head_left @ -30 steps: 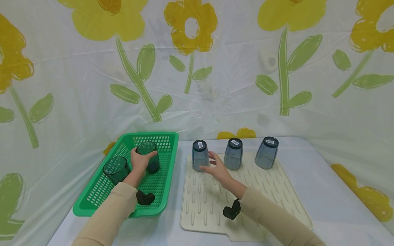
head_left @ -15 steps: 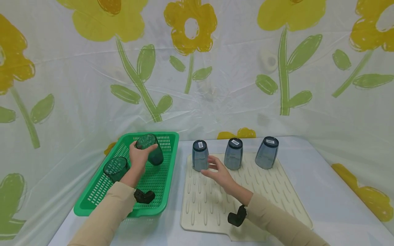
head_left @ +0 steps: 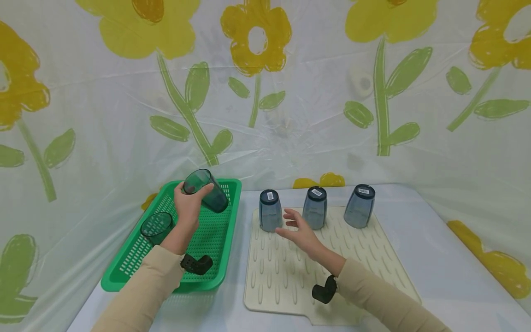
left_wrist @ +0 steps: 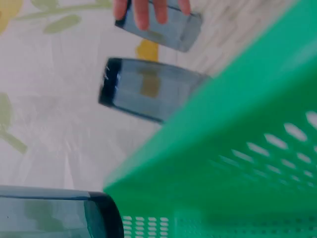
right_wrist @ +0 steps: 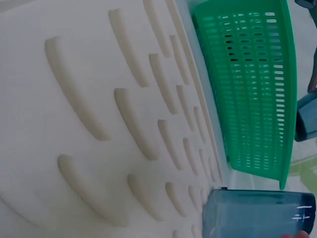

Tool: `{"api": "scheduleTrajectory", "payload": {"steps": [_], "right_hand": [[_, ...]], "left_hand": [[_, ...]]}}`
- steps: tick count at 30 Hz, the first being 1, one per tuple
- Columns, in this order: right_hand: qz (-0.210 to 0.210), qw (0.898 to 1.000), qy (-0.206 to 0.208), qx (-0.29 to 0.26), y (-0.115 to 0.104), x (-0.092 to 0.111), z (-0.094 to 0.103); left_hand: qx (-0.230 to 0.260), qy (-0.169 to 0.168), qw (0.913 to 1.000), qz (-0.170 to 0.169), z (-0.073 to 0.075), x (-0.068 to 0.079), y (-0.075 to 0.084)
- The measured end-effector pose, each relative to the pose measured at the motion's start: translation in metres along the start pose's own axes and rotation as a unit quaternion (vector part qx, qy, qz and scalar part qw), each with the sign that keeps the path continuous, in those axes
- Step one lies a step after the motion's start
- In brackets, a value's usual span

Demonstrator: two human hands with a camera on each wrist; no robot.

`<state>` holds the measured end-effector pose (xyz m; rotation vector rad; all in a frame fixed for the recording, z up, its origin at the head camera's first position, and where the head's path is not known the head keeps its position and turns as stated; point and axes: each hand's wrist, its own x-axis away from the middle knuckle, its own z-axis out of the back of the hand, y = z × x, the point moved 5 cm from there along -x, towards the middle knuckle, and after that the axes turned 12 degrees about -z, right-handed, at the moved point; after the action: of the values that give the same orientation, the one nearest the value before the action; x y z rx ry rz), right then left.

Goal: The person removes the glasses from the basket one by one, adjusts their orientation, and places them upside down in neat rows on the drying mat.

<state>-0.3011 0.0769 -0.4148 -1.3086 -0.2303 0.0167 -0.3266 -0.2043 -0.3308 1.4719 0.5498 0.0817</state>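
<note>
My left hand point(head_left: 187, 207) grips a blue-grey drinking glass point(head_left: 215, 199) near its rim, tilted with its base toward the right, above the green basket point(head_left: 233, 222). Its base end also shows in the left wrist view, this same glass point(left_wrist: 49, 213). A second glass point(head_left: 156, 227) leans inside the basket, partly behind the left forearm. My right hand point(head_left: 303, 234) hovers with parted, slightly bent fingers just right of an upside-down glass point(head_left: 270, 216), apart from it. That glass stands on the cream drying mat point(head_left: 286, 286).
Two more upside-down glasses, a middle one point(head_left: 315, 212) and a right one point(head_left: 359, 210), stand along the mat's back edge. A flowered sheet point(head_left: 315, 138) hangs behind the white table point(head_left: 410, 216). The basket's right wall rises between the left hand and the mat.
My left hand has lifted the glass from the basket floor and tipped it, base swinging right and up. My right hand has drawn slightly away from the left upside-down glass, to the right.
</note>
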Motion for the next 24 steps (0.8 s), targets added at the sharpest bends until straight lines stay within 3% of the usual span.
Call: {"api": "scheduleTrajectory", "payload": {"steps": [11, 16, 24], "right_hand": [[0.022, 0.999, 0.026, 0.028, 0.000, 0.000, 0.009], [0.022, 0.999, 0.030, 0.024, -0.002, 0.002, 0.011], [0.024, 0.999, 0.035, 0.014, -0.001, 0.003, 0.012]], "left_hand": [[0.032, -0.008, 0.9994, -0.002, -0.008, 0.008, 0.020], [0.029, -0.018, 0.9993, 0.017, -0.012, 0.012, 0.024], [0.076, -0.047, 0.9949, 0.047, -0.019, 0.025, 0.032]]}}
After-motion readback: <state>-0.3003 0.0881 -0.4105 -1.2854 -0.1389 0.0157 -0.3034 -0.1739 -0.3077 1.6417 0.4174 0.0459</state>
